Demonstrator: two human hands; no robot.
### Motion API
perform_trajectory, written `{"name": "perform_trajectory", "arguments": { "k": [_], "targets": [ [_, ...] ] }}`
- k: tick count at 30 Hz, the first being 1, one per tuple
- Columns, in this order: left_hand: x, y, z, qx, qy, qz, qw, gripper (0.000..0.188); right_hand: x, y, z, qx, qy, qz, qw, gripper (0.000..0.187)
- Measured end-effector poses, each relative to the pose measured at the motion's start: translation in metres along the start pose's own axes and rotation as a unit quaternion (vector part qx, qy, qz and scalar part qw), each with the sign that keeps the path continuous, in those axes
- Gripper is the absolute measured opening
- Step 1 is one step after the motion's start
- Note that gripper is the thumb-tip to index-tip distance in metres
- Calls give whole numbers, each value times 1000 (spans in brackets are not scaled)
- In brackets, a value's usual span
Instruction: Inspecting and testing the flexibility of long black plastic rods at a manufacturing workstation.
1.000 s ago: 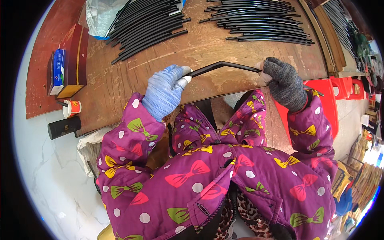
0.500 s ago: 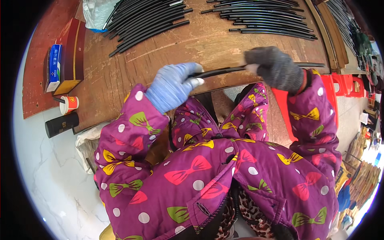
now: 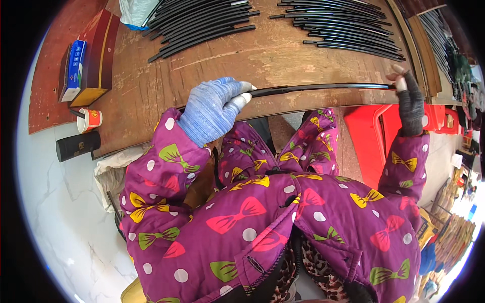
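Note:
A long thin black rod [image 3: 333, 87] lies level across my front, just above the near edge of the wooden table [image 3: 212, 70]. Its left part, close to my left hand, looks thicker, like a sleeve. My left hand [image 3: 212, 106], in a pale blue glove with white fingertips, pinches that end between thumb and fingers. At the far right end is my right hand [image 3: 410, 103], in a dark grey glove with bare fingertips; its thumb and fingertips close on the rod's tip. Farther back lie two groups of similar black rods, a left bundle [image 3: 202, 25] and a right bundle [image 3: 348, 30].
On the left stand a dark red box [image 3: 101, 55], a blue and white carton [image 3: 76, 68], a red and white paper cup [image 3: 90, 120] and a black cylinder [image 3: 78, 145]. A plastic bag [image 3: 136, 12] lies at the back. Red stools [image 3: 369, 136] stand at right.
My right hand has moved right along the rod to its far end. The left hand keeps its pinch, nearly in place. The view has shifted slightly.

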State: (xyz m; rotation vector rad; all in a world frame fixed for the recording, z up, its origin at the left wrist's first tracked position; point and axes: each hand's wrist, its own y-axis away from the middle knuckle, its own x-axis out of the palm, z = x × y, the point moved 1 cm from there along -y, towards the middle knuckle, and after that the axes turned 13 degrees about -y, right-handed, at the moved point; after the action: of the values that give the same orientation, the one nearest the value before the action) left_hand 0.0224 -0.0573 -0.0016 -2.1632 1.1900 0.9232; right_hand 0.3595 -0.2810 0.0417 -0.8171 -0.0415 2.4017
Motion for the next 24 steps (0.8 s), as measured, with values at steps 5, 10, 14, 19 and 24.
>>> {"name": "perform_trajectory", "arguments": {
  "k": [5,10,14,19,24],
  "targets": [
    [0,5,-4,-47,-23,23,998,18,2,18,-15,109,-182,-10,977,29],
    [9,0,-15,7,-52,-2,999,18,40,34,-1,137,-184,12,973,18],
    [18,-2,-32,78,-105,-24,991,16,100,40,48,143,-245,97,954,17],
    [27,-6,-34,75,-94,-31,992,17,119,46,58,205,-357,88,907,24],
    [36,-9,-40,72,-109,27,991,23,145,60,61,263,-425,81,862,27]
  ]
}}
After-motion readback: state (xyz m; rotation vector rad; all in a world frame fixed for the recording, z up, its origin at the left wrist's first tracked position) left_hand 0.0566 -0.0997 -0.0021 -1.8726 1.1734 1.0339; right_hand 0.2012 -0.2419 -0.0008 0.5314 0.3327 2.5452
